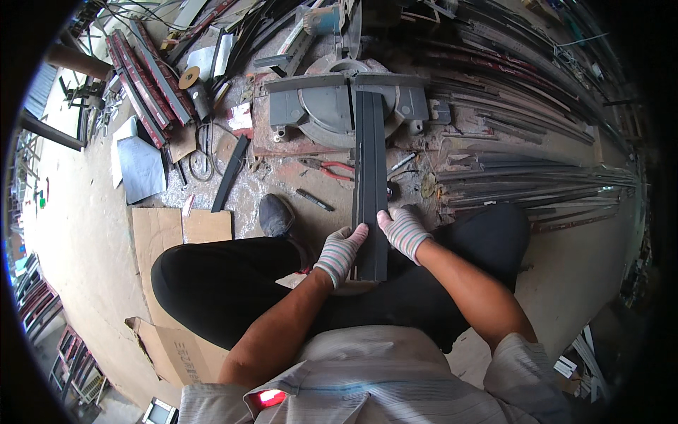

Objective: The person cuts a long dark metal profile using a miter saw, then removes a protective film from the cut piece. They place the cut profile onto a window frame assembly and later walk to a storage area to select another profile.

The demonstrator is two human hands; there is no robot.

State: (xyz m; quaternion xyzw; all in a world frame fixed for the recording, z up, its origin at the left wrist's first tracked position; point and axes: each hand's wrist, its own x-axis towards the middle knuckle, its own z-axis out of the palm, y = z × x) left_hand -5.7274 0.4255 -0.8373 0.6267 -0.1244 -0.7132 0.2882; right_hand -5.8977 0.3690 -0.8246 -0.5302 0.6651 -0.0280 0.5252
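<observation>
Both my hands wear striped knit gloves with the fingertips bare. Between them lies a long dark grey metal profile (370,177), its far end resting on the grey base of a mitre saw (321,113) and its near end above my lap. My left hand (341,253) grips the profile's left edge, thumb on top. Gripping its right edge, a little farther out, is my right hand (404,232), also with the thumb on top. The fingers beneath the profile are hidden. Red-handled pliers (330,168) lie just left of the profile, and a marker pen (315,200) lies nearer my shoe.
Long dark profiles (522,173) are stacked on the floor at the right. At the left are red-wrapped profiles (145,85), paper sheets (140,166), scissors (202,159) and a short dark strip (231,173). Flattened cardboard (157,244) lies beside my left knee.
</observation>
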